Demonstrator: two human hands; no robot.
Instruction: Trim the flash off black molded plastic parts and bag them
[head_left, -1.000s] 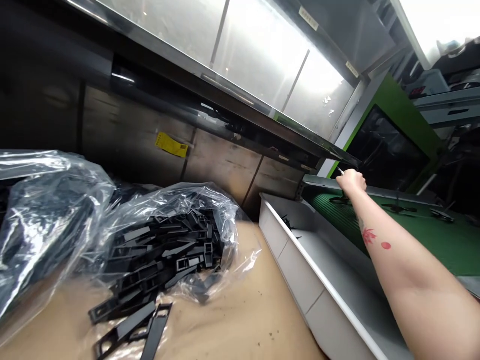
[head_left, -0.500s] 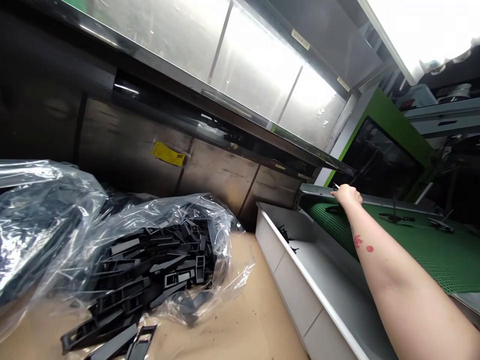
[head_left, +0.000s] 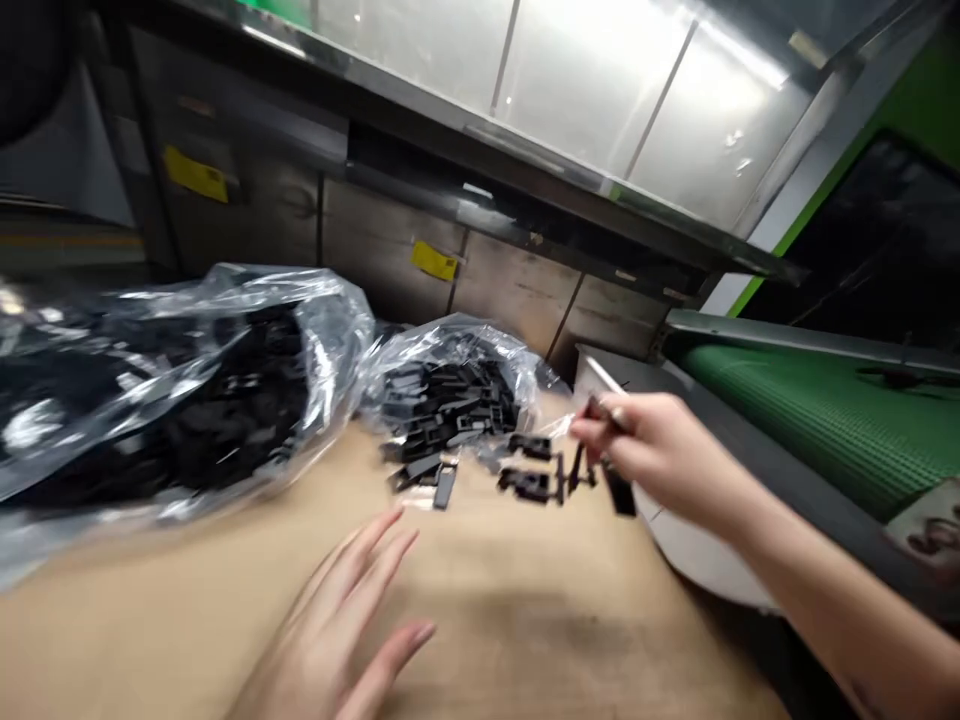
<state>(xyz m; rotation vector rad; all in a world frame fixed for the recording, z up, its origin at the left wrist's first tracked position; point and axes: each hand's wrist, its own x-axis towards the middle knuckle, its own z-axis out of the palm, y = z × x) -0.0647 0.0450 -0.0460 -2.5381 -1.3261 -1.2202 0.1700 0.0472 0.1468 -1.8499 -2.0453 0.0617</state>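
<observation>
The left hand (head_left: pixel 337 620) is spread open, fingers apart, just above the brown paper (head_left: pixel 517 640). The right hand (head_left: pixel 652 450) pinches a black plastic part (head_left: pixel 547 480) by its stem, holding it up near a clear plastic bag (head_left: pixel 450 350) heaped with similar parts. Beyond lie a green conveyor belt (head_left: pixel 810 420) and steel cabinets (head_left: pixel 510 270).

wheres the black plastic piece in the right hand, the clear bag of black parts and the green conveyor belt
black moulded plastic piece (head_left: pixel 534 484), head view, on its lower block
clear plastic bag of black parts (head_left: pixel 450 345), head view, on the film at its top
green conveyor belt (head_left: pixel 795 420), head view, on its mesh surface
</observation>
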